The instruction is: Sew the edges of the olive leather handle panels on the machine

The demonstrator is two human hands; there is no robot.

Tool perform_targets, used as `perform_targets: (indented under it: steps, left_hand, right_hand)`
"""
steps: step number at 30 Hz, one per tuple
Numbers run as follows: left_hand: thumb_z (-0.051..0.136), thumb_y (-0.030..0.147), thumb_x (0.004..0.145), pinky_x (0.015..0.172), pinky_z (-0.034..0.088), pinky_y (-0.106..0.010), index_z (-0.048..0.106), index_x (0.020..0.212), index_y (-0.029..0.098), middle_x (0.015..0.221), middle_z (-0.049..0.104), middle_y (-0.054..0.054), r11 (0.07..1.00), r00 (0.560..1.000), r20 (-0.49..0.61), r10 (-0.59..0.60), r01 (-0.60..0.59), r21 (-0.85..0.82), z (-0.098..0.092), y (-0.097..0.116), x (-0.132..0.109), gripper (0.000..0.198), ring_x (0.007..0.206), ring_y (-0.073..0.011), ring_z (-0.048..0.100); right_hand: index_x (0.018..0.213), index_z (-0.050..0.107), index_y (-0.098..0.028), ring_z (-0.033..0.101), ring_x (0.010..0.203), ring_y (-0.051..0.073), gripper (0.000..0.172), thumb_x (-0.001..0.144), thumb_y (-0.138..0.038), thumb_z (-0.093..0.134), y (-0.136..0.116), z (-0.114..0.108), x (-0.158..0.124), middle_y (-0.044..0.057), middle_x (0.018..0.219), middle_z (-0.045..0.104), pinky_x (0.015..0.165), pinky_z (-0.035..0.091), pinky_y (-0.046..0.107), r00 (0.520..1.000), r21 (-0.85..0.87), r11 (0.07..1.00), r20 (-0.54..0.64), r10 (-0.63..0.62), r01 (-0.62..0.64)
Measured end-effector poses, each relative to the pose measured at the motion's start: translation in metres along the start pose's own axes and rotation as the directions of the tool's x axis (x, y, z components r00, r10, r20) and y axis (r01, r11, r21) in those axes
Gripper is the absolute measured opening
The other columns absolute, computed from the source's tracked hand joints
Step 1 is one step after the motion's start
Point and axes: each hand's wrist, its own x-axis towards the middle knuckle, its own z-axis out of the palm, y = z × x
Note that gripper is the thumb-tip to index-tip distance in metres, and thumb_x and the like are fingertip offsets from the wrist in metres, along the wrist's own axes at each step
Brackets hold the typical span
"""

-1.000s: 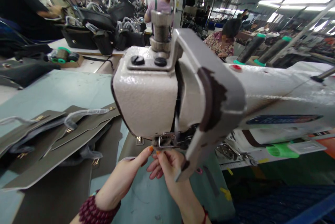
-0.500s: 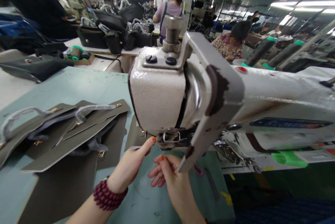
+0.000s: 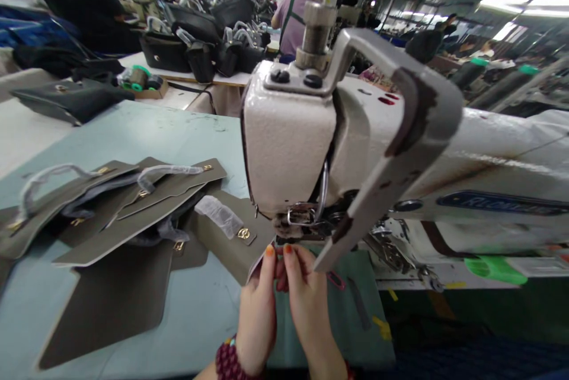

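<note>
An olive-brown bag panel (image 3: 235,217) with a plastic-wrapped handle and a gold fitting lies beneath the head of a white sewing machine (image 3: 288,143). My left hand (image 3: 259,309) is closed on the panel's near edge, thumb on top, just in front of the needle area. Close beside it, my right hand (image 3: 308,294) is pinched, its thumb next to the left thumb. Whatever sits between the right fingers is hidden. The needle itself cannot be made out behind the fingertips and the machine head.
More bag panels with wrapped handles (image 3: 133,208) lie piled on the green table (image 3: 200,321) to the left. A grey metal bracket (image 3: 400,131) reaches down near my right hand. Pink-handled snips (image 3: 336,280) lie to its right. Black bags and co-workers are beyond.
My right hand has risen to the machine and its fingers have closed. My left hand has moved right beside it and turned upright. The panel with the gold fitting now shows more.
</note>
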Motion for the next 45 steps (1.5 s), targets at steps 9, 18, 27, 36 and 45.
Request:
perform_targets:
  steps: [9,18,27,36,45]
  left_hand:
    - [0.042,0.036,0.093,0.111,0.025,-0.052,0.044,0.133,0.025,0.144,0.038,-0.012,0.580,0.724,0.326,0.608,-0.685,0.441,-0.123,0.010,0.073,0.041,0.135,-0.0322,0.032]
    - [0.056,0.053,0.083,0.095,0.047,-0.039,0.053,0.132,0.024,0.117,0.063,-0.011,0.030,0.163,0.896,0.414,-0.986,0.165,-0.100,0.100,0.143,0.057,0.109,-0.0291,0.057]
    - [0.056,0.054,0.083,0.085,0.048,-0.044,0.056,0.129,0.025,0.108,0.063,-0.011,-0.051,0.345,0.826,0.446,-0.911,0.409,-0.101,0.102,0.099,0.054,0.096,-0.0287,0.060]
    - [0.051,0.057,0.085,0.091,0.043,-0.051,0.053,0.130,0.023,0.123,0.059,-0.014,-0.050,0.461,0.788,0.408,-0.851,0.523,-0.090,0.102,0.081,0.056,0.104,-0.0317,0.057]
    - [0.048,0.058,0.086,0.084,0.045,-0.049,0.058,0.122,0.022,0.108,0.060,-0.013,-0.136,0.420,0.786,0.454,-0.839,0.527,-0.089,0.101,0.086,0.053,0.099,-0.0323,0.055]
  right_hand:
    - [0.056,0.041,-0.018,0.037,0.049,0.009,0.044,0.092,-0.043,0.044,-0.006,0.032,0.012,-0.003,0.051,0.039,0.046,0.024,0.022,0.998,-0.066,0.996,-0.013,-0.068,0.067]
    - [0.057,0.038,-0.018,0.033,0.053,0.009,0.041,0.090,-0.041,0.044,-0.004,0.022,0.014,-0.003,0.055,0.035,0.050,0.025,0.022,0.997,-0.050,0.998,0.066,-0.036,0.039]
    - [0.057,0.043,-0.017,0.035,0.056,0.010,0.040,0.090,-0.041,0.045,-0.009,0.011,0.016,-0.002,0.057,0.039,0.052,0.028,0.022,0.998,-0.107,0.993,0.056,-0.033,0.039]
    - [0.076,0.056,-0.016,0.060,0.062,0.015,0.035,0.095,-0.043,0.045,0.019,-0.003,-0.014,0.002,0.066,0.061,0.057,0.042,0.022,0.985,-0.047,0.999,0.173,-0.006,0.014]
    - [0.076,0.064,-0.016,0.066,0.069,0.017,0.038,0.098,-0.040,0.043,0.033,0.001,-0.021,0.007,0.077,0.073,0.064,0.046,0.025,0.987,-0.018,0.998,0.145,-0.064,0.068]
